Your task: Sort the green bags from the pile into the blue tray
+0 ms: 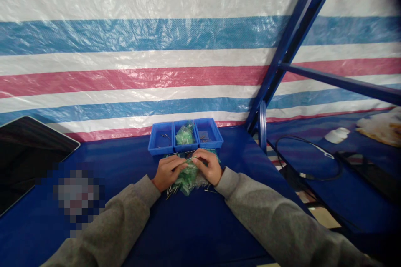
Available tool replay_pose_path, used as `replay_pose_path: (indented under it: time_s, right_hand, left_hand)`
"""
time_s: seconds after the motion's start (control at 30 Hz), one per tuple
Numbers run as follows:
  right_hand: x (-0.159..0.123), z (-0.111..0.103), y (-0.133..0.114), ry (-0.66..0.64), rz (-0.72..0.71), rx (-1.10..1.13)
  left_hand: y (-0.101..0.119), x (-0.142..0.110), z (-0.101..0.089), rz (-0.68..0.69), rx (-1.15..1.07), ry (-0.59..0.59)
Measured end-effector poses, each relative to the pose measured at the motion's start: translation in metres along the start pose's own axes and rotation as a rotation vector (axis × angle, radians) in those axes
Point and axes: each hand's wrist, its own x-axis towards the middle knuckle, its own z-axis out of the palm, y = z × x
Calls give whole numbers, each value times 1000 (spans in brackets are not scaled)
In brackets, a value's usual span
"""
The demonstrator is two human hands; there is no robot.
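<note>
My left hand (168,172) and my right hand (209,167) meet over a heap of small green plastic pieces (189,177) lying on the blue table (194,225). The fingers of both hands are curled and pinched together at a small piece between them, too small to name. Thin dark metal pins (171,192) lie scattered by the heap under my left hand. Just beyond my hands stand three small blue bins (184,135) in a row: the left one holds a few pins, the middle one green pieces, the right one something small and dark.
A dark tablet screen (28,154) lies at the far left. A striped tarp (140,50) hangs behind the table. A blue metal frame post (282,58) rises on the right; beyond it a black cable (313,162) and a white cap (336,134) lie on another blue surface.
</note>
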Motion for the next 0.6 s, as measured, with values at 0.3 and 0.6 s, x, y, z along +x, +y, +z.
replay_pose_path:
  time_s: [0.3, 0.6]
  right_hand:
    - [-5, 1, -3, 128, -58, -169]
    - [-4, 2, 0, 101, 36, -193]
  left_hand:
    - [5, 4, -2, -163, 9, 54]
    - [-3, 2, 1, -316, -115, 126]
